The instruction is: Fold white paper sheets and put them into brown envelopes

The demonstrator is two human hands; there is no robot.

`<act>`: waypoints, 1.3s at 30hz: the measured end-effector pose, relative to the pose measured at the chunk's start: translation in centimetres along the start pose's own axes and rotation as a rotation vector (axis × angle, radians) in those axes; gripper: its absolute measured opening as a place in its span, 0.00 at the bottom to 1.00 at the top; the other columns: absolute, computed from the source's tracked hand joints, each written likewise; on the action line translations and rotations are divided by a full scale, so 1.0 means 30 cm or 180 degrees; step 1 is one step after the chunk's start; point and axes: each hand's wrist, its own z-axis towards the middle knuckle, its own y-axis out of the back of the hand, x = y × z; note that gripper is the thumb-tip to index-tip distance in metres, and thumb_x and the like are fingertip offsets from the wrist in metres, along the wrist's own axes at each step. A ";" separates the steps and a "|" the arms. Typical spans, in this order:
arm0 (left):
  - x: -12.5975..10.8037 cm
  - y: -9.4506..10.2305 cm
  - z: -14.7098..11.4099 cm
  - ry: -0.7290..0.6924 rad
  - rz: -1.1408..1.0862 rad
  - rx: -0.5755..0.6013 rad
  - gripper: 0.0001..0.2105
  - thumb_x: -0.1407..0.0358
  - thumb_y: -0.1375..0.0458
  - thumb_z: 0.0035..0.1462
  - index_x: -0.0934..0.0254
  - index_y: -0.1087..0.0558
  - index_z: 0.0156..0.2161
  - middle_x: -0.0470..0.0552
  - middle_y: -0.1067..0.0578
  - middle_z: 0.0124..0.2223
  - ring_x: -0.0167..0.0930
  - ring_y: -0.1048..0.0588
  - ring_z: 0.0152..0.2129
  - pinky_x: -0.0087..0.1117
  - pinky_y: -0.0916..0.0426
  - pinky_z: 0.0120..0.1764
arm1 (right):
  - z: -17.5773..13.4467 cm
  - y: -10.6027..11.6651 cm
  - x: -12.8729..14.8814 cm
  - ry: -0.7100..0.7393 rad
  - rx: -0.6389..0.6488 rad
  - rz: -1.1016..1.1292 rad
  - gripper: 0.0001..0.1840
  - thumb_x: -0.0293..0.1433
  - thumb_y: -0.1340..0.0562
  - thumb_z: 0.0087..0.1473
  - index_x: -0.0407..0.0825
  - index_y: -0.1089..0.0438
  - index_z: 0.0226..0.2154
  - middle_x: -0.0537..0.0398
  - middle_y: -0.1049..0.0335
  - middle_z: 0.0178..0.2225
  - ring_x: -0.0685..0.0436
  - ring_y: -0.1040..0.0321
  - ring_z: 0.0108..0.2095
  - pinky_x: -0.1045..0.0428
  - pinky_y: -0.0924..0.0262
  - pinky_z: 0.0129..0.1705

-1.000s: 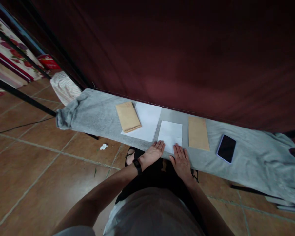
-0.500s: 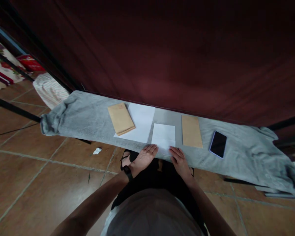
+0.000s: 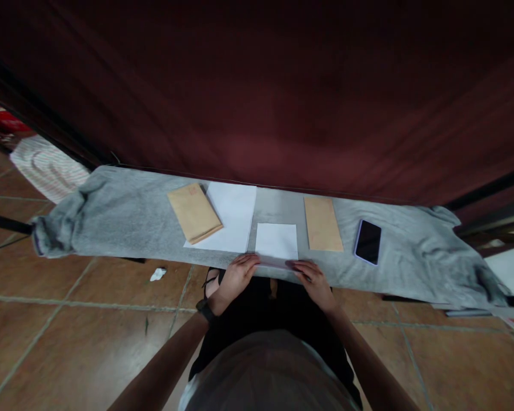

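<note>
A white sheet of paper (image 3: 276, 240) lies before me, its near edge raised in a narrow strip between my hands. My left hand (image 3: 239, 274) pinches the strip's left corner, and my right hand (image 3: 314, 281) grips the right corner, fingers bent over it. Fingertips hide both corners. Left of this sheet lies larger white paper (image 3: 235, 211), partly under a stack of brown envelopes (image 3: 195, 212). A single brown envelope (image 3: 324, 224) lies flat to the right, just beyond my right hand.
A smartphone (image 3: 368, 242) with a pale purple edge lies right of the single envelope. Grey cloth (image 3: 128, 214) covers the narrow table. Behind it hangs a dark red curtain (image 3: 265, 114). A crumpled white scrap (image 3: 158, 274) is on the tiled floor.
The sheet's near edge, flat under my fingers before, is now lifted and held at both corners. The view has shifted slightly, moving the table's things leftward.
</note>
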 end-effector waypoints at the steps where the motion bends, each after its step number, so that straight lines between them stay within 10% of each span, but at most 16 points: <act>1: -0.001 -0.001 0.000 0.0045 -0.0070 -0.0031 0.11 0.68 0.47 0.67 0.60 0.24 0.48 0.51 0.20 0.50 0.34 0.24 0.51 0.41 0.30 0.56 | 0.003 0.002 0.001 -0.0002 0.0031 -0.0002 0.12 0.35 0.41 0.65 0.54 0.23 0.47 0.51 0.22 0.48 0.41 0.27 0.50 0.41 0.34 0.55; 15: -0.021 -0.057 0.095 0.1195 -0.0396 -0.0512 0.10 0.61 0.45 0.66 0.64 0.24 0.40 0.53 0.20 0.39 0.34 0.22 0.37 0.33 0.29 0.43 | 0.147 -0.018 0.003 -0.1408 0.0020 -0.0701 0.16 0.42 0.44 0.66 0.51 0.25 0.36 0.53 0.21 0.33 0.44 0.24 0.34 0.54 0.36 0.36; 39: -0.136 -0.013 0.285 0.1989 0.1484 0.0535 0.15 0.62 0.54 0.70 0.63 0.26 0.48 0.58 0.20 0.37 0.38 0.19 0.35 0.32 0.31 0.35 | 0.340 -0.029 0.080 -0.2406 0.0652 -0.1727 0.18 0.42 0.47 0.67 0.53 0.27 0.49 0.50 0.21 0.39 0.42 0.23 0.42 0.52 0.35 0.41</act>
